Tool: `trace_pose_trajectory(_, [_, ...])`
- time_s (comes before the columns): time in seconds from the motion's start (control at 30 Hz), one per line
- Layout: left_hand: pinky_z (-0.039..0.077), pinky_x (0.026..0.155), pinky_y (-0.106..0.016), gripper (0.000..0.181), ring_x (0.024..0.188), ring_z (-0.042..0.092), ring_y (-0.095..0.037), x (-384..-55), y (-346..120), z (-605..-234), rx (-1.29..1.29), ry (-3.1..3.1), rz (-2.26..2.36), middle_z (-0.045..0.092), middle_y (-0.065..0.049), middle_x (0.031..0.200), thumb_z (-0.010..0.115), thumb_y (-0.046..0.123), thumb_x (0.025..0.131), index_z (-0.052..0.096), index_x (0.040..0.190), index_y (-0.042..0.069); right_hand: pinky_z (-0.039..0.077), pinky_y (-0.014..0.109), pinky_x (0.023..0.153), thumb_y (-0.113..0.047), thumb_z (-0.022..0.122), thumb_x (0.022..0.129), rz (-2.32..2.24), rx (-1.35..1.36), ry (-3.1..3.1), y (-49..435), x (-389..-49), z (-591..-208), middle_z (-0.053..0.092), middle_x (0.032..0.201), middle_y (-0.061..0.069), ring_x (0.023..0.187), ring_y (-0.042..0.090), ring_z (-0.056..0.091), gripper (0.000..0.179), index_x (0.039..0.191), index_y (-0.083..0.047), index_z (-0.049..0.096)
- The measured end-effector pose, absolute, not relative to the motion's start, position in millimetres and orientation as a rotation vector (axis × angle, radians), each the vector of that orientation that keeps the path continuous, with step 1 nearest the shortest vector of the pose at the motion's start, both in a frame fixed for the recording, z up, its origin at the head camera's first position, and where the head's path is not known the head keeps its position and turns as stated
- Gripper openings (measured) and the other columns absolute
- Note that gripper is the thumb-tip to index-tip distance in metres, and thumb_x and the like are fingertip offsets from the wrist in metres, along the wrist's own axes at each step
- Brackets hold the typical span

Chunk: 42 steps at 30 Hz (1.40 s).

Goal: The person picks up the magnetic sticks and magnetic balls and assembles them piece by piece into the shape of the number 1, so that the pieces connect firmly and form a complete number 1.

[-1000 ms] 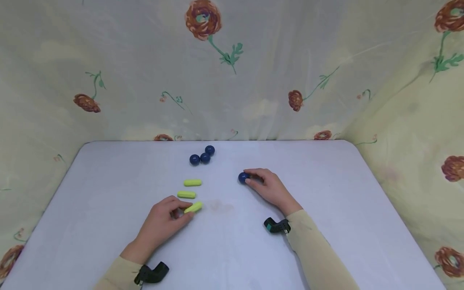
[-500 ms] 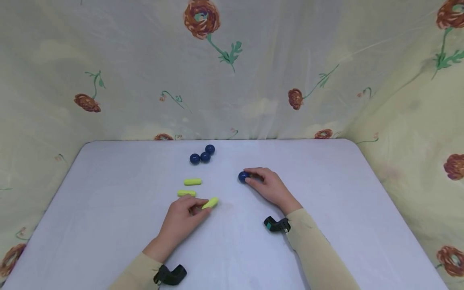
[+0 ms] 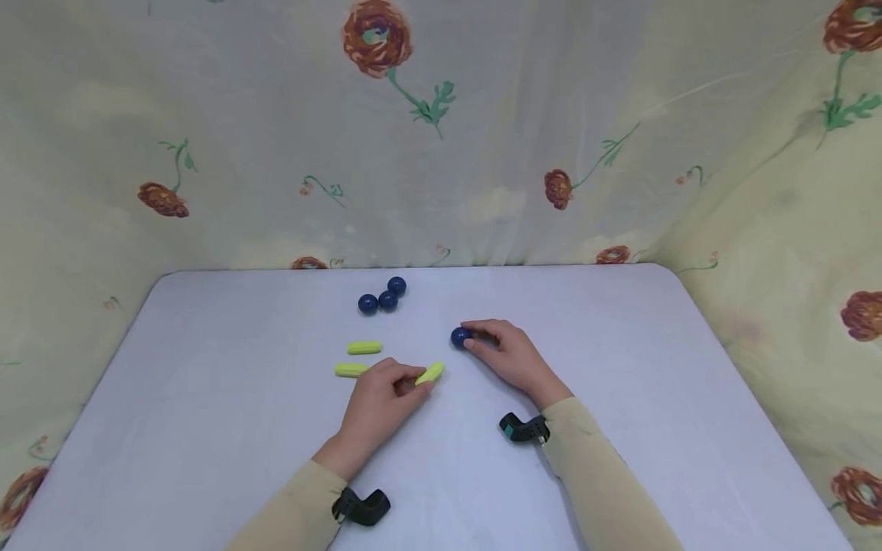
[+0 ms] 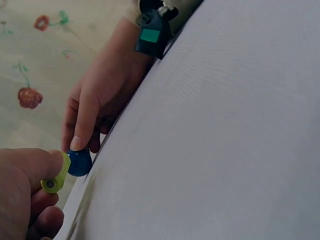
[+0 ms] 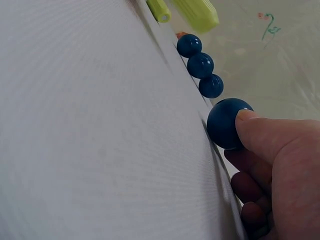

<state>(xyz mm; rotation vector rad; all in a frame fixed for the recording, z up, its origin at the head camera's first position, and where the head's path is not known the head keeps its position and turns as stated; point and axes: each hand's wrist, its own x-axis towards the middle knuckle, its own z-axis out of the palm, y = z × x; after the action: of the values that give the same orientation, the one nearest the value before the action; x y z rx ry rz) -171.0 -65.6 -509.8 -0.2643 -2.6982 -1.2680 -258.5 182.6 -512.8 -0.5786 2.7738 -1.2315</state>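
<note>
My left hand (image 3: 380, 405) pinches a yellow-green rod (image 3: 431, 373) between thumb and fingers, its free end angled up to the right. A dark round spot shows in the rod's near end (image 4: 50, 184) in the left wrist view. To the right, my right hand (image 3: 515, 358) holds a dark blue ball (image 3: 459, 337) between thumb and fingertips. A small gap separates rod and ball in the head view. Two more yellow-green rods lie on the table by my left hand: the upper rod (image 3: 364, 347) and the lower rod (image 3: 350, 370), whose right end meets the hand's outline.
Farther back are three more blue balls (image 3: 388, 301), touching in a bent row; the right wrist view shows these balls (image 5: 200, 65) too. A white-covered table (image 3: 220, 398) bears everything. Behind it hangs a flowered cloth (image 3: 482, 138). Each wrist wears a black strap device (image 3: 361, 506).
The left hand has moved right and slightly away from me with its rod, nearing the ball. The right hand and its ball stay nearly in place.
</note>
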Motion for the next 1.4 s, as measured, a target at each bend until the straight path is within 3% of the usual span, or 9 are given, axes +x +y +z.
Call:
trace_pose_trajectory(1.1, [0.043, 0.065, -0.028, 0.027, 0.072, 0.051, -0.008, -202.4, -31.1, -509.2, -0.232, -2.734, -1.082, 0.059, 0.008, 0.081, 0.073, 0.037, 0.090, 0.077, 0.105, 0.015, 0.042, 0.043, 0.102, -0.046, 0.062, 0.096, -1.239, -0.582, 2.794, 182.4, -258.9, -516.2, 0.062, 0.130, -0.005, 0.125, 0.018, 0.053, 0.040, 0.130, -0.025, 0.065])
trace_pose_trajectory(1.4, [0.046, 0.074, -0.032, 0.030, 0.082, 0.057, -0.011, -197.0, -32.2, -510.5, -0.302, -2.734, -1.043, 0.066, 0.006, 0.092, 0.075, 0.034, 0.088, 0.075, 0.112, 0.016, 0.042, 0.044, 0.102, -0.047, 0.062, 0.096, -1.229, -0.598, 2.786, 184.8, -258.7, -513.6, 0.062, 0.130, -0.005, 0.125, 0.019, 0.053, 0.041, 0.130, -0.025, 0.065])
